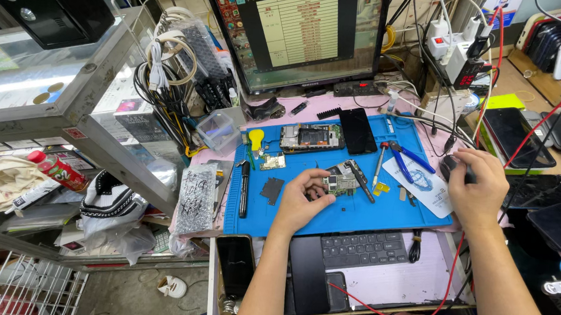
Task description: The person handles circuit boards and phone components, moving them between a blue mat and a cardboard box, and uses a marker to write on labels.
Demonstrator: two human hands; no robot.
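Observation:
My left hand (303, 203) rests on the blue work mat (356, 213), fingertips pinching a small circuit board (342, 180) that lies flat on the mat. My right hand (478, 190) lies over a dark computer mouse (454, 168) at the mat's right edge, fingers curled on top of it. An opened phone body (310, 138) and a black phone screen (357, 130) lie at the back of the mat. Blue-handled pliers (408, 157) and a screwdriver (378, 165) sit between my hands.
A monitor (297, 32) stands behind the mat. A keyboard (363, 249) and a dark phone (235, 264) lie on a lower shelf near me. A red wire (447, 284) crosses my right forearm. Power strips and several phones crowd the right side; a glass cabinet (40, 78) stands at left.

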